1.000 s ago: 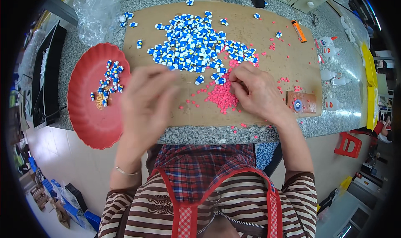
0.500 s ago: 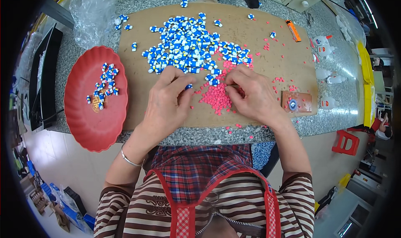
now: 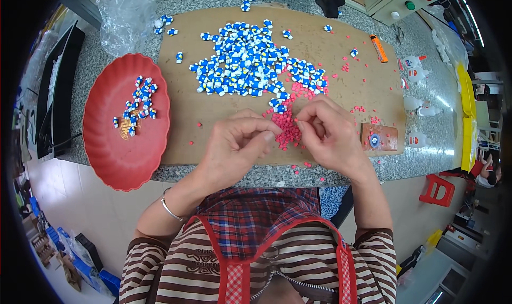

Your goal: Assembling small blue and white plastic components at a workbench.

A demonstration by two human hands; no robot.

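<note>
both hands meet over the little heap of pink pieces (image 3: 288,129) at the near edge of the brown board (image 3: 213,122): the left hand (image 3: 237,146) has its fingers curled in with thumb and fingertips pressed together, though whatever it pinches is too small to make out, and the right hand (image 3: 328,133) is likewise pinched shut with its fingertips touching the heap. both forearms come up from the lower edge, wrists angled inward, palms down. the pile of blue and white pieces (image 3: 250,64) lies just beyond, and the red plate (image 3: 114,154) holding a few of them sits to the left.
</note>
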